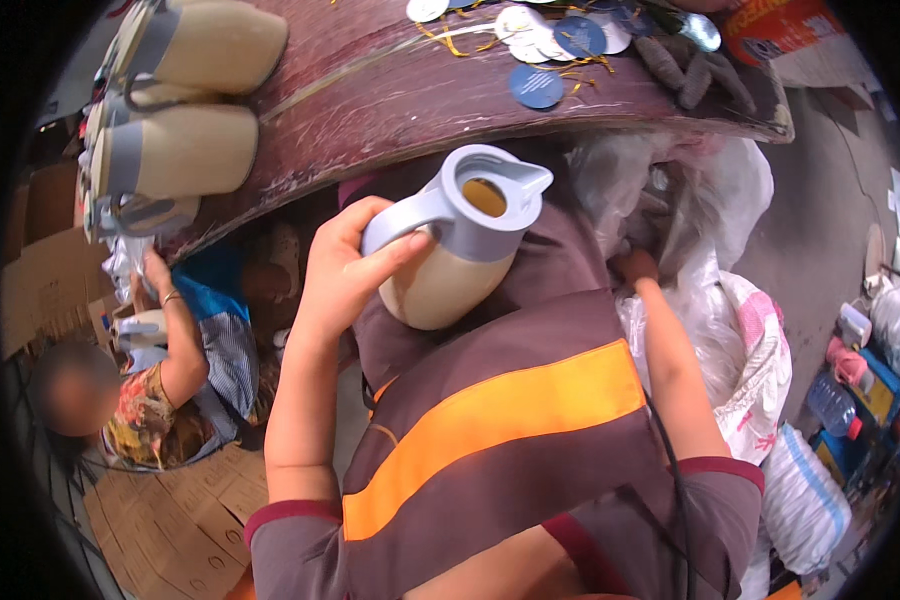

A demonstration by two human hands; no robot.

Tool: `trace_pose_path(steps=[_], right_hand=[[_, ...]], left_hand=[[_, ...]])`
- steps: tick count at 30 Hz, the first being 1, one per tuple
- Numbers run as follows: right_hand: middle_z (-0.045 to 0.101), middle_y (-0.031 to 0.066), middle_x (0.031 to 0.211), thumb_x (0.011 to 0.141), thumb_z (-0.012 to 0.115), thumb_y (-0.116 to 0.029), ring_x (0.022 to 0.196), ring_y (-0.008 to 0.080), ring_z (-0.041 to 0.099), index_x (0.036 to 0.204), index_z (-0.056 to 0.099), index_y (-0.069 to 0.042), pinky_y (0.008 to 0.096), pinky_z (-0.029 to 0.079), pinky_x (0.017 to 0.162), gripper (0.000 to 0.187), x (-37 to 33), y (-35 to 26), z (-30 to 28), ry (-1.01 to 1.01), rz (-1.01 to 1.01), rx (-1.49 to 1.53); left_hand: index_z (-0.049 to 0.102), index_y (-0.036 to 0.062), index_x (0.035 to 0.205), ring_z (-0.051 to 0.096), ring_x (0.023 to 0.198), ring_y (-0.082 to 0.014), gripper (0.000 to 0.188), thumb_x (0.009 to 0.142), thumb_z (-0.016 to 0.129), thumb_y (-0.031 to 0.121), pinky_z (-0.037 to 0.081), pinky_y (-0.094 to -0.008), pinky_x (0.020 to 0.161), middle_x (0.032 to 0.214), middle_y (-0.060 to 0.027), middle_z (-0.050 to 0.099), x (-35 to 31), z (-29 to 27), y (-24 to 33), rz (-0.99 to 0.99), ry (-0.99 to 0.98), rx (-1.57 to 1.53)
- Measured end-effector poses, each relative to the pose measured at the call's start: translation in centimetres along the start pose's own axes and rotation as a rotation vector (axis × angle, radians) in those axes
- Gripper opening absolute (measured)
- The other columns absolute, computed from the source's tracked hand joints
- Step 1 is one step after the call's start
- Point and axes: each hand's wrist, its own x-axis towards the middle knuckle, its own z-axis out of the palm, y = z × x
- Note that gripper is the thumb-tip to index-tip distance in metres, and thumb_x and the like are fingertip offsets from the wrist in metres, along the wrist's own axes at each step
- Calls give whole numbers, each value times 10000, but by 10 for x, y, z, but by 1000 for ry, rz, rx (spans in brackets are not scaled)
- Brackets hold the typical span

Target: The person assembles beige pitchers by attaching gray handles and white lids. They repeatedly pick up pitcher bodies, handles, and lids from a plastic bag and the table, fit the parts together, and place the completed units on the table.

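My left hand [355, 255] is closed round the grey handle of a cream jug [450, 275] with a grey collar and spout. The jug tilts over my lap, and its lidless mouth shows a yellowish inside. On the other side, my right hand [635, 268] reaches in among clear plastic bags [705, 200] beside my thigh. Its fingers are mostly hidden there, so I cannot make out whether they hold anything. Below that hand, a white woven sack [755, 350] with pink print stands partly covered by the clear plastic.
On the worn dark red table [360, 110] lie several similar jugs [185, 150], round tags [538, 88] with gold strings, and dark grey finger-shaped pieces [690, 70]. At the left a person [155, 400] works near cardboard [175, 520]. A bottle [835, 405] and sacks crowd the right.
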Motion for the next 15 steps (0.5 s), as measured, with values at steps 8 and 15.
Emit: trace_pose_path(steps=[8,15], right_hand=[[599,-4,741,810,629,-446,604,52,504,983,629,-49,211,357,517,433,-83,5,-131,-264,-14,1107],[626,-14,898,808,654,-370,793,40,535,1066,639,-25,204,404,607,431,-178,-169,-256,-617,-706,693]], left_hand=[[649,26,910,543,733,-50,264,777,763,224,442,-215,665,766,19,607,-13,4,-10,122,-9,-3],[649,11,966,610,779,-122,276,781,734,198,479,-281,711,827,-68,654,-41,19,-7,260,-108,108]])
